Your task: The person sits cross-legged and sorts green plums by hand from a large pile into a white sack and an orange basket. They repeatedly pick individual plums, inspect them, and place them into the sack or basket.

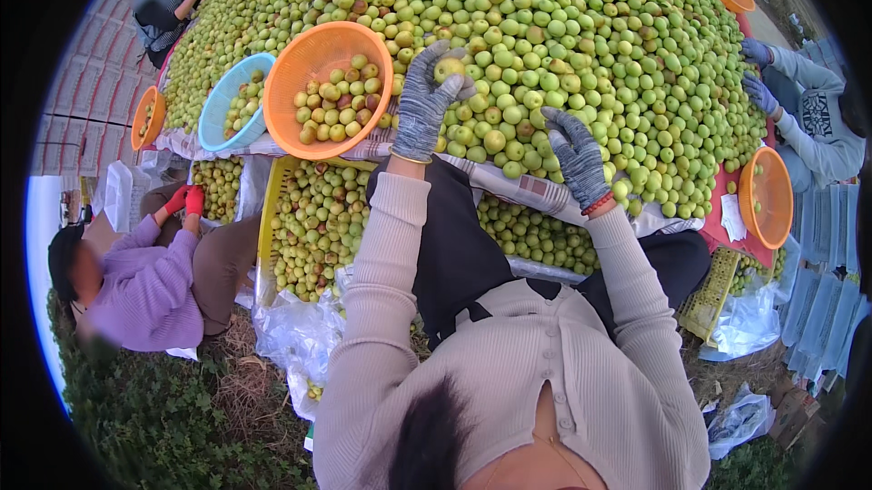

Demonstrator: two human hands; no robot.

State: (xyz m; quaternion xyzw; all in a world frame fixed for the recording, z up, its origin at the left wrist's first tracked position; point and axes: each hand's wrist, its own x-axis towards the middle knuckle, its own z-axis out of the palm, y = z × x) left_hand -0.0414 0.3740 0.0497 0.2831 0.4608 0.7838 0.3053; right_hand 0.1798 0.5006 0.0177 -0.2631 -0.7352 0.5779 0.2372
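My left hand [428, 103], in a grey knitted glove, holds a yellow-green jujube [448, 69] between thumb and fingers above the near side of the heap. My right hand [576, 155], gloved alike with a red bead bracelet at its wrist, hovers at the heap's near edge, fingers apart and nothing visible in it. A large heap of green jujubes [545, 27] spreads before me on a checked cloth [538, 191]. Left of my left hand, an orange plastic basket [289, 68] tilts towards me, holding browner, blemished jujubes [340, 105].
A light-blue basket [221, 98] of fruit adjoins the orange one. A yellow crate [269, 217] full of jujubes stands below, left of my legs. Another orange basket [766, 217] sits right. A co-worker's red-gloved hands [186, 200] are at lower left; another's purple-gloved hands [759, 74] at right.
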